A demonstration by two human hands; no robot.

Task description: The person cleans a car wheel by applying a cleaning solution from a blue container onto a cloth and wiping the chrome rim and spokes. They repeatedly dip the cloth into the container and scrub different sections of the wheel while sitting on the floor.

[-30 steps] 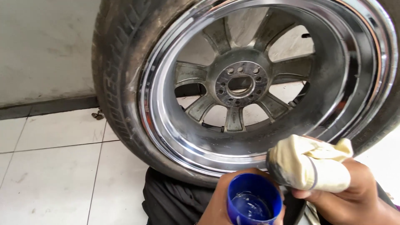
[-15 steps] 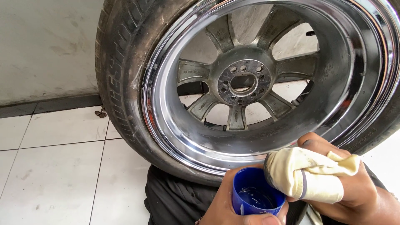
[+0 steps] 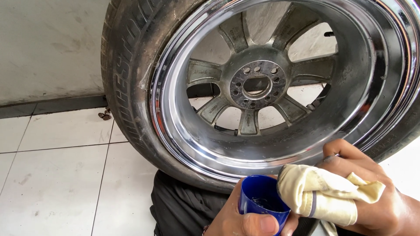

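Fingers of the left hand gripped a small blue tub below the chrome wheel rim, while the right hand closed around a yellowish cloth touching the tub's edge.

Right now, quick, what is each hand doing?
Left hand: closed around a small blue tub.
Right hand: closed on a yellowish cloth, pressed at the tub's rim.

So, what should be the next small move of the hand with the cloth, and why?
Probably dip the cloth into the blue jar. The right hand holds the folded cloth right at the jar's open mouth, touching its rim, while the left hand holds the jar up. Some clear paste shows inside. The chrome rim just above looks hazy along its lower part.
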